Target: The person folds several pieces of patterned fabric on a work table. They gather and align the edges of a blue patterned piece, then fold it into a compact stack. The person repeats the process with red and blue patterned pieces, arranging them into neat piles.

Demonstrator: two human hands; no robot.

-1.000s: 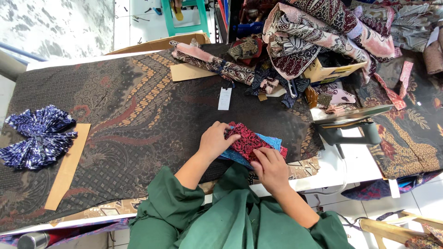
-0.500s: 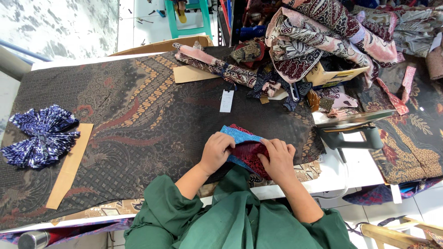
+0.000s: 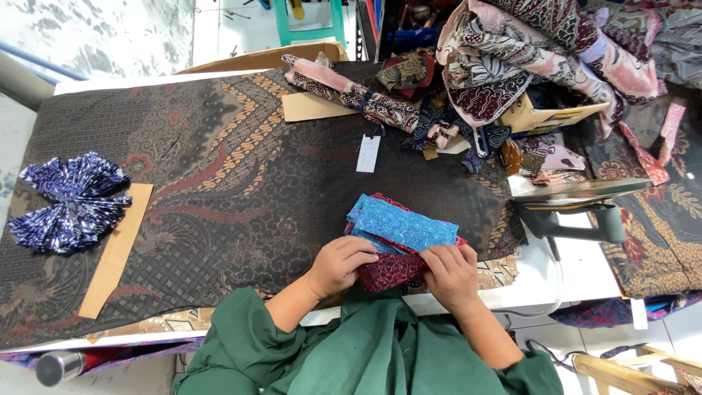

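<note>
— What takes up the most room?
— The surface (image 3: 512, 281), draped in a dark brown patterned cloth (image 3: 219, 175) with orange bands. Along its far edge sits a heap of folded fabrics (image 3: 541, 58) in maroon, pink and cream.

— And to the right?
— A flat iron (image 3: 578, 208) resting on its dark stand, just beside the person's work.

— Anything on the left?
— A pleated blue-and-white fabric fan (image 3: 69, 201), lying partly over a strip of brown card (image 3: 113, 252). A second piece of brown card (image 3: 311, 107) and a white paper tag (image 3: 368, 153) lie near the far heap.

— What are the hands doing?
— Both work a small folded cloth piece (image 3: 402, 230), blue on top and red beneath, at the near edge of the surface. The left hand (image 3: 340, 263) has its grip closed on the piece's left edge. The right hand (image 3: 452, 272) pinches the red underside, fingers curled tight around it.
</note>
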